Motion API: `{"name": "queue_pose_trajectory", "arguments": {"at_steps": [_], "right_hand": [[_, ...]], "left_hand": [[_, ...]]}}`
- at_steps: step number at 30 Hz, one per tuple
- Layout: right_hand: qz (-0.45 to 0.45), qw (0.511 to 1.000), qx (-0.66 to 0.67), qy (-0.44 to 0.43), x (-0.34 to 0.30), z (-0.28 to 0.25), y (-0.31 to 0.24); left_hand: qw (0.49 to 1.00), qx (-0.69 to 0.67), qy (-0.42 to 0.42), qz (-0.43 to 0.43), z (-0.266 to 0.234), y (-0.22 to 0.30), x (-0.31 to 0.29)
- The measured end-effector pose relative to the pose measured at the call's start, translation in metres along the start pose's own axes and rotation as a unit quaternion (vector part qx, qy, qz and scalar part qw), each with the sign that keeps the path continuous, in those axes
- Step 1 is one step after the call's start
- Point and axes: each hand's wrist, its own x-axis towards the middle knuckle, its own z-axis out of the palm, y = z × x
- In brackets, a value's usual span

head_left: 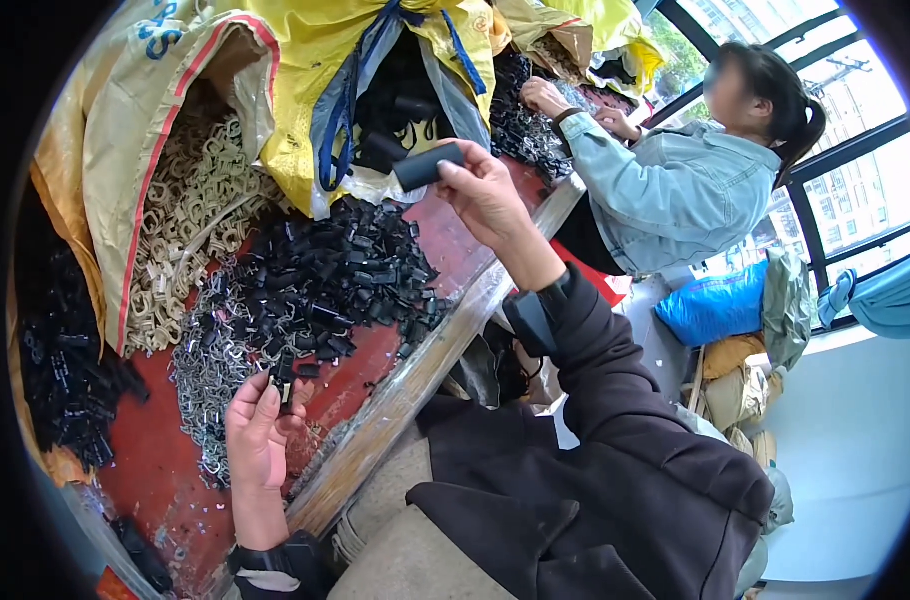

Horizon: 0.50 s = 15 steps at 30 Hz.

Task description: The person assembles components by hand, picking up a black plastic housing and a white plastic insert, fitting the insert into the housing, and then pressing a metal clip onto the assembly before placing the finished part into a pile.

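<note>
My right hand is closed around a dark cylinder with a pale end, held up in front of the open yellow sack. More black cylinders lie inside that sack. Lower down, my left hand pinches a small black plastic part between thumb and fingers, above the near edge of the heaps. Beside it spreads a pile of silvery metal hooks. A heap of small black plastic pieces lies between my two hands.
Cream-coloured rings spill from a white woven sack at left. Black parts pile at the far left. A wooden rail edges the red table. A co-worker handles parts at upper right, near a blue bag.
</note>
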Motion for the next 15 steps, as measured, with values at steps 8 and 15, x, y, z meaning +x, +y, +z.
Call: {"name": "queue_pose_trajectory", "arguments": {"at_steps": [8, 15], "right_hand": [[0.109, 0.913, 0.386, 0.072, -0.036, 0.037, 0.007], [0.145, 0.943, -0.139, -0.266, -0.077, 0.109, 0.039]], "left_hand": [[0.999, -0.032, -0.011, -0.011, 0.0, -0.002, -0.001], [0.998, 0.01, -0.052, -0.03, 0.001, -0.002, -0.006]]}}
